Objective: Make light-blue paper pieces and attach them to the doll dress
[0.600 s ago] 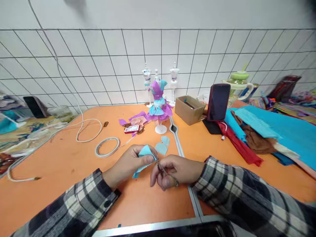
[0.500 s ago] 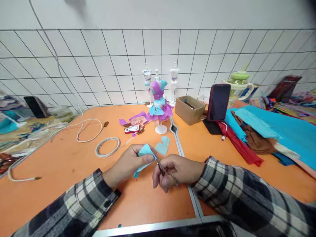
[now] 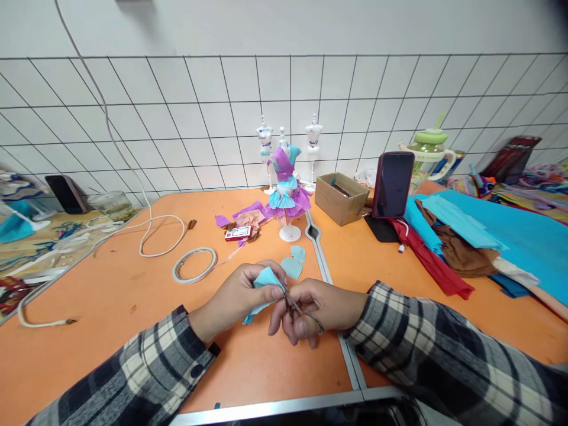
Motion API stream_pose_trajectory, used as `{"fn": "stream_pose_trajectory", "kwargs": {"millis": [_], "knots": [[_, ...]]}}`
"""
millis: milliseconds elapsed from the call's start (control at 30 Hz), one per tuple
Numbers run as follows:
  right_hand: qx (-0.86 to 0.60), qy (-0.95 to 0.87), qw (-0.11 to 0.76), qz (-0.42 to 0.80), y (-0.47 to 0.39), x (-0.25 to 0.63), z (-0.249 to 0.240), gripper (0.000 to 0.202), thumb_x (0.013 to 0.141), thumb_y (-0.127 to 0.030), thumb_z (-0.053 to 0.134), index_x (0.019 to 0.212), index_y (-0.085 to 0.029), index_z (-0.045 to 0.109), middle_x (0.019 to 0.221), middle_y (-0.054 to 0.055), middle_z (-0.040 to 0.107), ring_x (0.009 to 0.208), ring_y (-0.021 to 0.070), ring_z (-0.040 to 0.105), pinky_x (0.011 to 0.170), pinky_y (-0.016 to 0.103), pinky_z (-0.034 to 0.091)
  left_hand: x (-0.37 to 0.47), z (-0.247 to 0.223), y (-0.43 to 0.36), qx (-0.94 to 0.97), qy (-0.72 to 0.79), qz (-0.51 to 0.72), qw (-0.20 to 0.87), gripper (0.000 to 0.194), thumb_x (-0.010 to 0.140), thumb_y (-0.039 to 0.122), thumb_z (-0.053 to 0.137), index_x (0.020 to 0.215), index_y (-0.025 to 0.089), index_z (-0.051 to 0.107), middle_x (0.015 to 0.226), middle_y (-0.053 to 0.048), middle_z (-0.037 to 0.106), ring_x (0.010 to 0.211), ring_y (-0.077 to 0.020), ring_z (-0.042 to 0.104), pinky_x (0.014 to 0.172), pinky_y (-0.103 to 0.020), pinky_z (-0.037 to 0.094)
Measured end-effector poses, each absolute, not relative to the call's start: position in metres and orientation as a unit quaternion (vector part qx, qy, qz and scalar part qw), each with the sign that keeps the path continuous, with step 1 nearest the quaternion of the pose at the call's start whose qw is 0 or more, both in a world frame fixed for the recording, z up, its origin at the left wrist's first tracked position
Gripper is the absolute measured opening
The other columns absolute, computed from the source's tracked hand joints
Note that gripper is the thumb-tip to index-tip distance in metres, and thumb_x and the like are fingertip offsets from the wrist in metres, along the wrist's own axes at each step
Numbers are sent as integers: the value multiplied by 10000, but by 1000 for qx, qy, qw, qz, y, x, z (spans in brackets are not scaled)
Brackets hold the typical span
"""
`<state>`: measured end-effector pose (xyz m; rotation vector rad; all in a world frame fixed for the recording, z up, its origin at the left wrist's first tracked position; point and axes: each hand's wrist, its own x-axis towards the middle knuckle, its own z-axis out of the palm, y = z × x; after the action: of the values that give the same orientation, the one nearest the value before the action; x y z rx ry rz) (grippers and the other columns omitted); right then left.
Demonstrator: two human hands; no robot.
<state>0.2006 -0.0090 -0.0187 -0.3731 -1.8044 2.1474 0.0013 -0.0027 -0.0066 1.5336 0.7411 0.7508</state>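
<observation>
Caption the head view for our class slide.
Before a dressed miniature mannequin, the left hand holds blue paper, the right hand scissors.

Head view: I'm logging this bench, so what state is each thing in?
Left hand: closed on blue piece
Blue piece: pinched, apparently folded
Right hand: holding scissors
Scissors: at blue piece; opening unclear
Cardboard box: open-topped
Maroon phone: upright, screen dark
Tape roll: flat, strip pulled out
Jug: lid on
Front dress form: upright, dressed

Plaid sleeves [image 3: 417, 331], cuff button [image 3: 196, 371] apparently dark
</observation>
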Motion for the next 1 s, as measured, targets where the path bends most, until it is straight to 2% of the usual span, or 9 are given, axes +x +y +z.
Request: {"fn": "stream_pose_trajectory", "kwargs": {"millis": [167,333,467,567,667,733,867,933,1000], "knots": [[-151,-637,156,739,-9,203,-18,451,740,-489,711,944,-89,669,661,-4,580,539,59,547,456,134,488,0,-7,-2,672,321,336,577,340,711,452,735,812,142,638,735,26,546,633,-95,483,612,-200,388],[-131,-627,138,755,-8,203,-21,585,708,-556,706,1066,-99,641,740,26,604,649,103,585,467,155,501,1,-5,-2,678,314,311,587,320,722,443,726,746,137,634,771,4,557,645,-103,502,611,-210,395],[-166,-625,148,748,-9,202,-20,531,699,-552,715,949,-88,659,649,-2,588,541,72,556,470,160,496,2,-6,-2,684,323,318,572,312,719,439,727,731,137,653,809,-10,574,659,-112,516,636,-224,418],[-187,-618,160,746,-10,202,-17,518,685,-560,719,890,-89,658,604,-11,584,521,72,559,473,165,497,0,-8,-1,683,327,342,556,345,724,471,719,868,159,692,850,-24,613,735,-140,552,706,-243,440],[-194,-624,154,742,-10,202,-16,540,685,-572,711,929,-93,659,607,-10,593,521,77,566,468,168,493,-2,-6,-3,662,320,368,569,519,739,576,656,1091,195,671,961,-66,649,838,-183,580,749,-269,458],[-196,-627,151,738,-9,202,-17,540,693,-567,707,952,-96,663,616,-6,599,524,76,566,468,165,489,-2,-4,-3,651,324,380,572,535,753,590,631,1120,203,668,1000,-81,645,868,-196,580,742,-271,465],[-192,-629,137,741,-9,201,-20,514,715,-532,710,985,-98,663,656,4,607,550,73,566,491,167,503,1,-1,-2,648,334,376,572,287,760,447,696,802,166,732,935,-54,604,819,-164,568,738,-250,462],[-183,-627,135,745,-9,201,-21,534,710,-536,716,1015,-102,658,687,10,604,576,80,567,491,171,511,2,-1,-2,650,329,368,577,277,764,405,702,676,143,706,889,-42,579,777,-142,557,728,-240,458],[-172,-623,141,750,-8,202,-22,566,690,-549,725,1037,-107,655,717,15,591,623,95,570,489,177,520,3,-1,-2,651,322,362,584,279,765,391,703,649,138,697,878,-36,567,763,-134,553,719,-234,455]]}}
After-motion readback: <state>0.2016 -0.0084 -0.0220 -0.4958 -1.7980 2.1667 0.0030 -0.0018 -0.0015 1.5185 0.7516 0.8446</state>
